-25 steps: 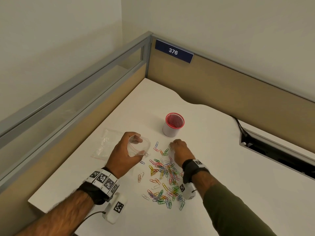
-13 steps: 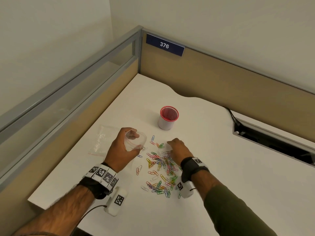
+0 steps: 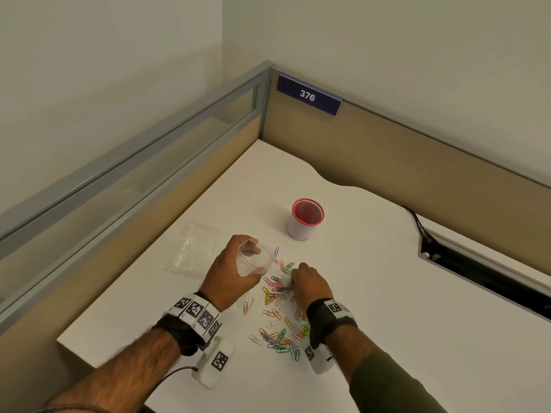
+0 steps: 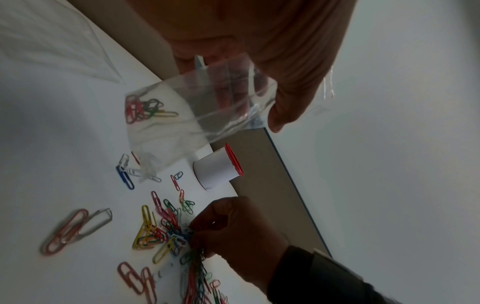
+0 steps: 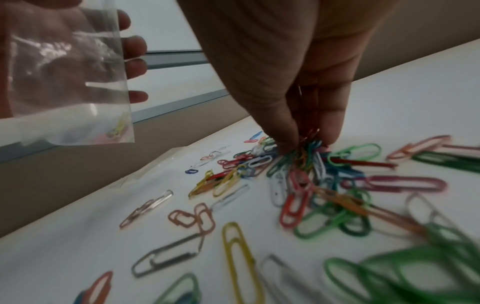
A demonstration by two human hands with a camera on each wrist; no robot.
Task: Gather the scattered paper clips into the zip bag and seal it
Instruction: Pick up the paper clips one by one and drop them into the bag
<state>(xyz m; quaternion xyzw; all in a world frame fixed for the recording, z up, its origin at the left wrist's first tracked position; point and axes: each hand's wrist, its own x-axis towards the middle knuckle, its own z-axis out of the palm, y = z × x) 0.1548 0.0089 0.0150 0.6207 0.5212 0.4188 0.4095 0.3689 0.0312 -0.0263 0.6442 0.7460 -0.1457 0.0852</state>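
Note:
Several coloured paper clips [image 3: 280, 308] [image 5: 324, 185] lie scattered on the white desk [image 3: 372, 278]. My left hand [image 3: 235, 272] grips a small clear zip bag [image 3: 255, 260] [image 4: 202, 107] [image 5: 67, 82] just above the desk, mouth held open. A few clips [image 4: 142, 109] lie inside the bag. To its right, my right hand [image 3: 307, 286] [image 4: 233, 232] reaches down into the pile. Its fingertips [image 5: 288, 142] pinch a bunch of clips [image 5: 309, 148] against the desk.
A white cup with a red mesh rim [image 3: 304, 219] [image 4: 218, 166] stands behind the pile. A second clear bag [image 3: 193, 248] lies flat to the left of my left hand. Partition walls close the desk's left and back; a cable slot [image 3: 477, 263] opens at the right.
My right hand has drawn nearer, from the pile's far edge into its upper middle, and its fingers have closed on a bunch of clips. The left hand keeps holding the bag.

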